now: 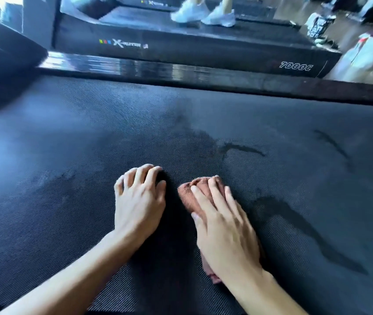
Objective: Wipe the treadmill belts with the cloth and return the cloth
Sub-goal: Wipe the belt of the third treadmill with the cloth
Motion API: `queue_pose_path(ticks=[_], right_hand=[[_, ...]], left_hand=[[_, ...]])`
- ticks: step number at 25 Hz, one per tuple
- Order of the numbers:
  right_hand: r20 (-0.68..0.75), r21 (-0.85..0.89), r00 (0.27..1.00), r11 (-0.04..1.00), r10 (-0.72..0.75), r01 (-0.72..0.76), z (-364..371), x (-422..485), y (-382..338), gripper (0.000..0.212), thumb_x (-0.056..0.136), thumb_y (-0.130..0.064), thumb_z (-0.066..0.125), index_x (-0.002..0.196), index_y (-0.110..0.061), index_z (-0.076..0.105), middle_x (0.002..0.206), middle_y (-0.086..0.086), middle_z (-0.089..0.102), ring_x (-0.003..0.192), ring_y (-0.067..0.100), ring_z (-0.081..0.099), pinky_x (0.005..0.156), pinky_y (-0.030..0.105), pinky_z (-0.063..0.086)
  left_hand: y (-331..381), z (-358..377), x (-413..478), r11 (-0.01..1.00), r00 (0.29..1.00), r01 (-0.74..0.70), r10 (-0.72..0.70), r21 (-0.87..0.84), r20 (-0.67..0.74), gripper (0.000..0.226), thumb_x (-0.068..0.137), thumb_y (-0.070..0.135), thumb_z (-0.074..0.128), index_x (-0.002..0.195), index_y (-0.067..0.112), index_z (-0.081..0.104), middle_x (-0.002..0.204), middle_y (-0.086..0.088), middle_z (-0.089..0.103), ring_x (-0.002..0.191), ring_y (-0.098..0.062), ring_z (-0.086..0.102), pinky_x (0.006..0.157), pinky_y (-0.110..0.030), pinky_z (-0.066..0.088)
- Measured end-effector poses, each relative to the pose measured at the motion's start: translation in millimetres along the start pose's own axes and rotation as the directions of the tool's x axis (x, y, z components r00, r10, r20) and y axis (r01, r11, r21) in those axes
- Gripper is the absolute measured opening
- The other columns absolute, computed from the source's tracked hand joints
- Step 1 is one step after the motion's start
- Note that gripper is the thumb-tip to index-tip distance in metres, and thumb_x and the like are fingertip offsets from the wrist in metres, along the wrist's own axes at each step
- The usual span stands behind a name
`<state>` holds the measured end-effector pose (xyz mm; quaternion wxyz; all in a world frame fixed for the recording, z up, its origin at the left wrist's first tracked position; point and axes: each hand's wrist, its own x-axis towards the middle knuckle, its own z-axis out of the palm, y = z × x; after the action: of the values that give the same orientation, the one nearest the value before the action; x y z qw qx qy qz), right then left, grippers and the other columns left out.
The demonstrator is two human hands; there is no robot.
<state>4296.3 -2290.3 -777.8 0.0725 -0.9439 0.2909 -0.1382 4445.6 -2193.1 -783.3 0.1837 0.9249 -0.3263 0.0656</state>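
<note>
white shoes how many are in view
2. One shoe sits on the next treadmill at the top of view, the second shoe just right of it; others may lie beyond the frame.

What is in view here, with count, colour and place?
treadmill belt: one, dark grey, fills the foreground.
cloth: one, reddish brown, on the belt, centre.
wet streaks: several, darker, right of the cloth.
side rail: one, glossy black, beyond the belt.
second treadmill: one, black, behind the rail.
shoes: two, white, on the second treadmill.
bags: count unclear, pale, floor at top right.
left hand: one, bare, fingertips on the belt.
right hand: one, bare, pressing the cloth.
</note>
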Motion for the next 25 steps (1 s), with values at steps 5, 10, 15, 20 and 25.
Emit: queue_pose_path(ticks=[5, 10, 15, 20, 25], right_hand=[[0.041, 0.018, 0.998, 0.999, 0.048, -0.049, 16, 96, -5, 0.055, 0.094, -0.039, 0.052, 0.147, -0.038, 0.037, 0.16, -0.001, 0.026, 0.145, 0.029, 0.026, 0.116, 0.039, 0.024], [0.031, 0.01, 0.997, 0.997, 0.073, -0.074, 35, 173, -3, 0.053, 0.097, -0.039, 0.045, 0.149, -0.038, 0.032, 0.162, -0.001, 0.02, 0.146, 0.028, 0.02, 0.117, 0.04, 0.018], [-0.022, 0.018, 0.996, 0.996, 0.087, -0.087, 56, 248, 1, 0.051, 0.096, -0.038, 0.046, 0.146, -0.036, 0.038, 0.16, 0.001, 0.025, 0.144, 0.028, 0.024, 0.116, 0.041, 0.021], [-0.001, 0.003, 0.997, 0.997, 0.082, -0.082, 70, 320, 4, 0.05, 0.094, -0.038, 0.045, 0.144, -0.034, 0.04, 0.156, 0.0, 0.03, 0.139, 0.028, 0.029, 0.112, 0.042, 0.024], [0.086, -0.001, 0.996, 1.0, 0.016, -0.016, 65, 371, 16, 0.048, 0.095, -0.042, 0.04, 0.143, -0.037, 0.038, 0.154, -0.004, 0.033, 0.137, 0.026, 0.033, 0.109, 0.039, 0.028]], left_hand=[[-19, 17, 79, 0.998, 0.991, -0.003, -0.006, 0.069, 0.131, 0.052, 0.1, 0.049, 0.029, 0.149, 0.031, 0.029, 0.158, 0.011, 0.023, 0.146, -0.017, 0.013, 0.119, -0.044, 0.005], [-21, 28, 146, 0.998, 0.983, -0.027, 0.017, 0.054, 0.183, 0.055, 0.101, 0.051, 0.026, 0.151, 0.029, 0.025, 0.16, 0.009, 0.017, 0.148, -0.017, 0.007, 0.119, -0.048, 0.0], [-16, 49, 200, 0.993, 0.978, -0.013, -0.013, 0.121, 0.209, 0.059, 0.1, 0.052, 0.018, 0.153, 0.026, 0.016, 0.161, 0.011, 0.008, 0.149, -0.016, 0.001, 0.118, -0.053, -0.002], [-14, 54, 200, 0.992, 0.986, -0.002, -0.019, 0.124, 0.166, 0.062, 0.099, 0.054, 0.016, 0.154, 0.027, 0.01, 0.162, 0.012, 0.003, 0.149, -0.016, -0.004, 0.119, -0.05, -0.003], [-15, 56, 202, 0.993, 0.993, -0.003, -0.011, 0.116, 0.119, 0.062, 0.098, 0.056, 0.016, 0.154, 0.03, 0.011, 0.161, 0.015, 0.004, 0.149, -0.014, -0.002, 0.119, -0.048, -0.001]])
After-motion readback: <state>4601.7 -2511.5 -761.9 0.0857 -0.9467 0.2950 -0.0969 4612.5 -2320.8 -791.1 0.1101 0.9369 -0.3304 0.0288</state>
